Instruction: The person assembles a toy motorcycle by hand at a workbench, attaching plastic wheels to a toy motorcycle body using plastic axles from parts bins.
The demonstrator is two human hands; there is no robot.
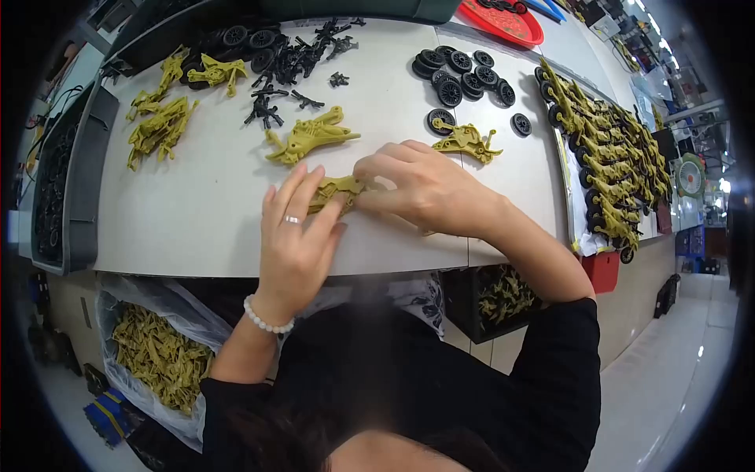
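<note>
Between my hands, near the table's front edge, is a yellow-green plastic toy motorcycle body, partly hidden by my fingers. My left hand, with a ring and a beaded bracelet, steadies it from the left. From the right, my right hand pinches its other end; whether a smaller part is in those fingertips is hidden. Just beyond lies a loose yellow body piece. Another yellow body rests past my right hand, with a black wheel at its upper left end.
Black wheels are scattered at the back right, and small black parts heap at the back. More yellow bodies lie left, beside a grey bin. Rows of wheeled bodies fill the right side. Below the table sits a bag of yellow pieces.
</note>
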